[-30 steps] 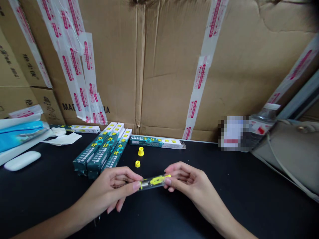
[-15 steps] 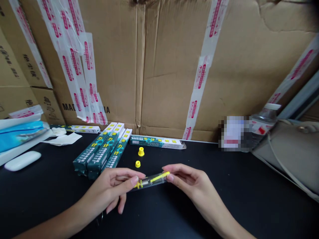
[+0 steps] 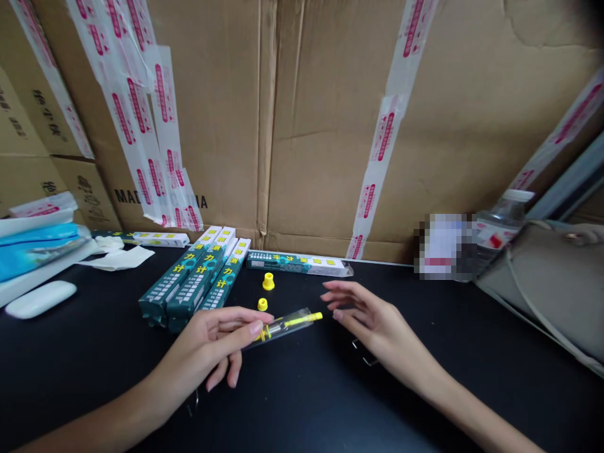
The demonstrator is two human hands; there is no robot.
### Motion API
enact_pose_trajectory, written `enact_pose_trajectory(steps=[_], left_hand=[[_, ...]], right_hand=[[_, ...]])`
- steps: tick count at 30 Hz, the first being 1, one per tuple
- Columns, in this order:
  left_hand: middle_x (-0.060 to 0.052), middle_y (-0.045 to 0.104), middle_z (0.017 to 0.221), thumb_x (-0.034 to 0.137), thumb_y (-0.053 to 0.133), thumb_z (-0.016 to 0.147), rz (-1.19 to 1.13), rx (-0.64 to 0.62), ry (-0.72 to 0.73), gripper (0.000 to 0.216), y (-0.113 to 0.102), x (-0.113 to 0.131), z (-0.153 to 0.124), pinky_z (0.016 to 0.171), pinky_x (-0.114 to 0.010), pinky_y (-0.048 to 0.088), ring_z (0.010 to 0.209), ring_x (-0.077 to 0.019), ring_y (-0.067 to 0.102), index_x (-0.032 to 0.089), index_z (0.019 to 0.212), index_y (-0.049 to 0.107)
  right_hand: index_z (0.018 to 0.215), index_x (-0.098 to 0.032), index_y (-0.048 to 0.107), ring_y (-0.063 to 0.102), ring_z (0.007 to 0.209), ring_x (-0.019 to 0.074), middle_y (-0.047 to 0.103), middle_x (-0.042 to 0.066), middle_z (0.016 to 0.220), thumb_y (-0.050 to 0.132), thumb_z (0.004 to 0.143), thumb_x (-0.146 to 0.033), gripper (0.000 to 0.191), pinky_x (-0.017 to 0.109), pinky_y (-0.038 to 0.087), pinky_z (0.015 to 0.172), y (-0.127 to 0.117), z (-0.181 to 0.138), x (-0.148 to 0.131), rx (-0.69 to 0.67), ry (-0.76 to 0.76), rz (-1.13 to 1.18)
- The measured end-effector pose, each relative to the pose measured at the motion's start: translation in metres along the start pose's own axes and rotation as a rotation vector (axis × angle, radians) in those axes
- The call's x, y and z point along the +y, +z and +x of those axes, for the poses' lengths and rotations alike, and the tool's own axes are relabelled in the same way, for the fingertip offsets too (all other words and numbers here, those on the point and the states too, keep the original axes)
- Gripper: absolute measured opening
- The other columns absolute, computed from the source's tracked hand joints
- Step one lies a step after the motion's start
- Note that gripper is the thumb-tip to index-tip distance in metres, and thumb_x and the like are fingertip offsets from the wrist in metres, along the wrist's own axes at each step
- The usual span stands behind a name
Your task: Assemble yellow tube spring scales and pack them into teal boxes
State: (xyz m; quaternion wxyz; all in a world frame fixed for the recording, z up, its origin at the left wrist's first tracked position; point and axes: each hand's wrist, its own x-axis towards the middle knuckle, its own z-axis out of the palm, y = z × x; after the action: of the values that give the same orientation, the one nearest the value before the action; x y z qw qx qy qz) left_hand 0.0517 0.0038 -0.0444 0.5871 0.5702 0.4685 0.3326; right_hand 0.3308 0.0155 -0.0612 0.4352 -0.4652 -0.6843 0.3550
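Note:
My left hand [image 3: 219, 343] is closed on a clear-tubed spring scale [image 3: 290, 323]. The fingers hide its left end; a yellow rod pokes out of the tube's right end. A little right of that rod, my right hand [image 3: 368, 318] hovers with its fingers apart and no grip on the scale. Thin bent metal wire [image 3: 363, 353] shows just below the right hand; whether it touches the hand I cannot tell. Another bit of wire [image 3: 194, 402] shows below my left wrist. Beyond the scale, a larger yellow cap [image 3: 268, 281] and a smaller yellow cap [image 3: 263, 304] stand on the black table.
Several long green-and-white boxes [image 3: 189, 277] lie behind my left hand. One more box [image 3: 299, 263] lies along the cardboard wall [image 3: 325, 126]. At left are a white rounded case [image 3: 41, 299] and blue packet [image 3: 38, 248]; at right, a bottle [image 3: 503, 229] and grey bag [image 3: 552, 289].
My right hand has let go of the scale's right end and drawn back to the right, its fingers opening. The left hand keeps its hold, and the scale's right end now sits slightly higher.

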Motion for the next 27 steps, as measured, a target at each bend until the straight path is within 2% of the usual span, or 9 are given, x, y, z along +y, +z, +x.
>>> enact_pose_trajectory(steps=[5, 8, 12, 17, 20, 24, 27], left_hand=[[0.006, 0.052, 0.039, 0.054, 0.073, 0.077, -0.017, 0.026, -0.002, 0.053, 0.001, 0.0, -0.002, 0.028, -0.012, 0.028, 0.032, -0.0078, 0.046, 0.013, 0.111, 0.074], [0.004, 0.057, 0.046, 0.052, 0.074, 0.076, 0.005, 0.048, 0.022, 0.05, 0.003, 0.001, -0.004, 0.028, -0.013, 0.029, 0.034, -0.0072, 0.046, 0.013, 0.106, 0.076], [0.001, 0.064, 0.057, 0.046, 0.077, 0.075, 0.067, 0.051, 0.036, 0.045, 0.004, 0.003, -0.007, 0.032, -0.012, 0.031, 0.042, -0.0071, 0.049, 0.015, 0.107, 0.076], [-0.006, 0.074, 0.082, 0.044, 0.077, 0.076, 0.087, 0.037, 0.0, 0.043, 0.004, 0.005, -0.009, 0.035, -0.011, 0.033, 0.048, -0.0063, 0.051, 0.017, 0.109, 0.075], [-0.005, 0.073, 0.081, 0.044, 0.077, 0.074, 0.075, 0.047, -0.007, 0.044, 0.004, 0.007, -0.011, 0.035, -0.012, 0.032, 0.048, -0.0063, 0.05, 0.016, 0.108, 0.075], [-0.003, 0.071, 0.077, 0.044, 0.076, 0.075, 0.074, 0.076, -0.017, 0.042, 0.007, 0.013, -0.013, 0.037, -0.011, 0.032, 0.05, -0.0063, 0.051, 0.016, 0.106, 0.075], [-0.003, 0.07, 0.074, 0.045, 0.076, 0.075, 0.088, 0.087, -0.017, 0.042, 0.008, 0.015, -0.015, 0.038, -0.012, 0.032, 0.05, -0.0065, 0.05, 0.016, 0.106, 0.076]], right_hand=[[0.11, -0.019, 0.063, 0.068, 0.1, 0.0267, 0.071, 0.013, 0.106, 0.062, 0.086, -0.036, 0.029, 0.045, 0.057, 0.087, -0.018, 0.021, 0.02, 0.081, 0.021, -0.01], [0.106, -0.018, 0.065, 0.068, 0.1, 0.0265, 0.071, 0.013, 0.105, 0.064, 0.084, -0.035, 0.028, 0.045, 0.055, 0.089, -0.017, 0.031, 0.024, 0.077, 0.017, -0.013], [0.107, -0.019, 0.066, 0.067, 0.096, 0.0228, 0.07, 0.01, 0.105, 0.069, 0.082, -0.033, 0.029, 0.041, 0.055, 0.088, 0.004, 0.043, 0.022, 0.005, -0.022, -0.006], [0.114, -0.02, 0.063, 0.063, 0.077, 0.0168, 0.069, 0.006, 0.102, 0.079, 0.073, -0.03, 0.045, 0.032, 0.055, 0.07, 0.048, 0.069, 0.016, -0.072, -0.068, -0.004], [0.108, -0.022, 0.066, 0.057, 0.069, 0.0152, 0.069, 0.004, 0.096, 0.084, 0.066, -0.029, 0.046, 0.033, 0.052, 0.068, 0.067, 0.085, 0.012, -0.074, -0.089, -0.028], [0.083, -0.022, 0.063, 0.061, 0.072, 0.0178, 0.067, 0.0, 0.081, 0.08, 0.072, -0.031, 0.023, 0.035, 0.053, 0.073, 0.075, 0.093, 0.011, -0.062, -0.084, -0.007], [0.082, -0.024, 0.052, 0.066, 0.078, 0.0197, 0.067, 0.002, 0.086, 0.071, 0.081, -0.039, 0.024, 0.035, 0.057, 0.07, 0.066, 0.085, 0.012, -0.05, -0.063, 0.074]])
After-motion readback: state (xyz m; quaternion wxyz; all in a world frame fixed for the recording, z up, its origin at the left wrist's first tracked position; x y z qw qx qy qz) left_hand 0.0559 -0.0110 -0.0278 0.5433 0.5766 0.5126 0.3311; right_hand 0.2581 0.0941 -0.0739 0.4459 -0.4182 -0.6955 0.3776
